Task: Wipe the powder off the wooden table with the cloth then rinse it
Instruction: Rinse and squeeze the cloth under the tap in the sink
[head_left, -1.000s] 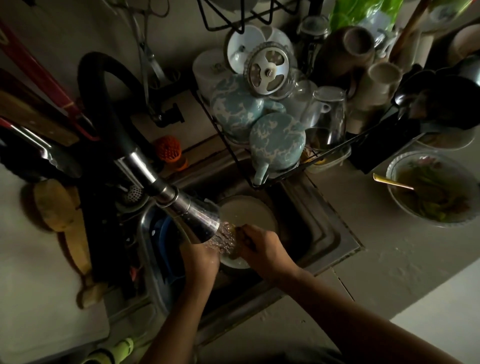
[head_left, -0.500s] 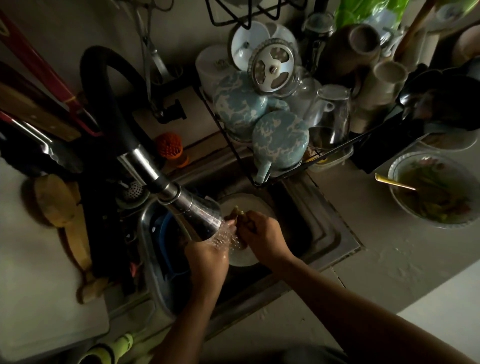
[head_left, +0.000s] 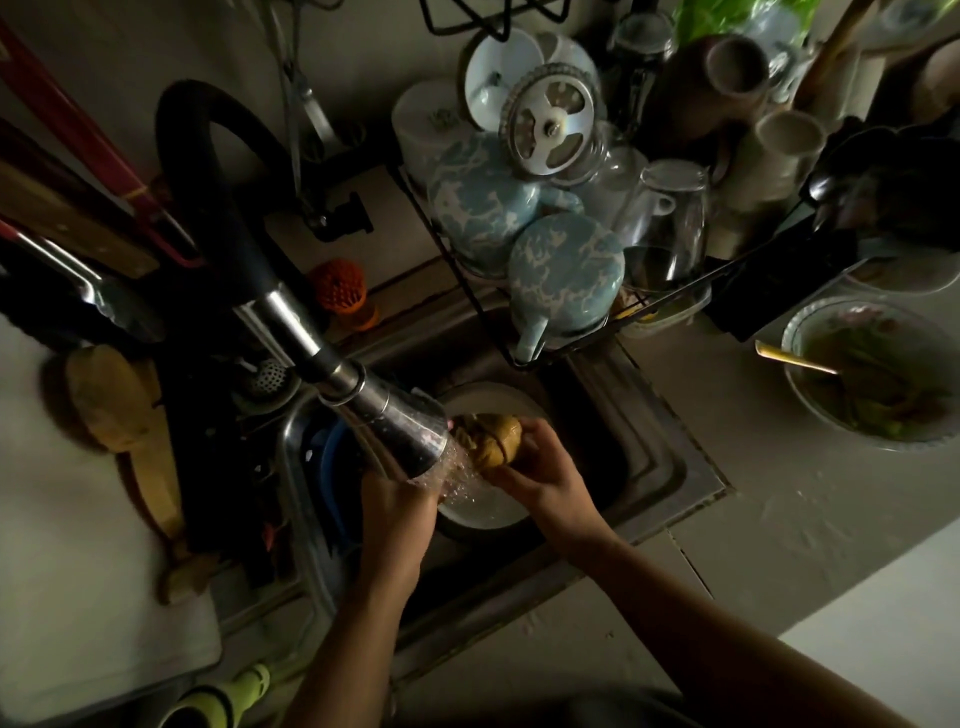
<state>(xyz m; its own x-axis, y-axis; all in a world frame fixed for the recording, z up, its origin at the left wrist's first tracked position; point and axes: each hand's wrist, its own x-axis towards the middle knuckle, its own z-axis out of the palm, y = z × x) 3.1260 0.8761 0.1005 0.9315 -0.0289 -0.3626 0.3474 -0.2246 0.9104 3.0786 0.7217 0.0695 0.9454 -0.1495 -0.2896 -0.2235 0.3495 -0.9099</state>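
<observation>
A bunched yellow-brown cloth (head_left: 496, 439) is held over the steel sink (head_left: 670, 467), right at the mouth of the chrome spray faucet (head_left: 400, 434). Water streams from the faucet head onto the cloth and onto my left hand. My right hand (head_left: 540, 478) grips the cloth from the right side, fingers curled round it. My left hand (head_left: 397, 512) sits under the faucet head, its fingertips hidden behind the spray and the faucet; whether it grips the cloth cannot be told. A white plate (head_left: 483, 506) lies in the sink below.
A wire dish rack (head_left: 571, 343) with blue patterned pots, glasses and mugs overhangs the sink's far side. A bowl (head_left: 810, 405) of food with a spoon stands on the counter at right. Blue dishes (head_left: 330, 457) lie left in the sink. A wooden board (head_left: 130, 415) leans at left.
The cloth has come up into plain view in my right hand, lifted a little toward the faucet mouth. My left hand stays under the running water.
</observation>
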